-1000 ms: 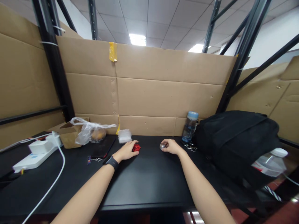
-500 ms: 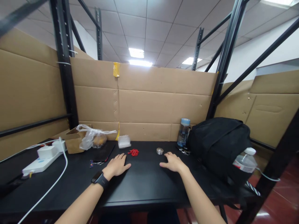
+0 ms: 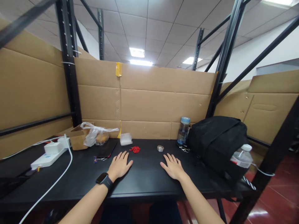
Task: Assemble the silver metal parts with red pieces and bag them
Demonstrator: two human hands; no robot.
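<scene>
My left hand lies flat on the black tabletop, fingers apart, holding nothing; a dark smartwatch is on that wrist. Just beyond its fingertips is a small red bundle, perhaps cord. My right hand also rests palm down with spread fingers and nothing in it. Ahead of it sits a small roll of tape, not touched. A stack of clear plastic pieces stands behind the red bundle, near the cardboard wall.
On the left are a white power strip with a cable, an open cardboard box, a tied plastic bag and a dark flat case. A blue-capped water bottle, keys and a black backpack stand right.
The right hand has drawn back slightly toward me, away from the tape, with its fingers spread wider. The left fingers are more spread too. The view has shifted a little.
</scene>
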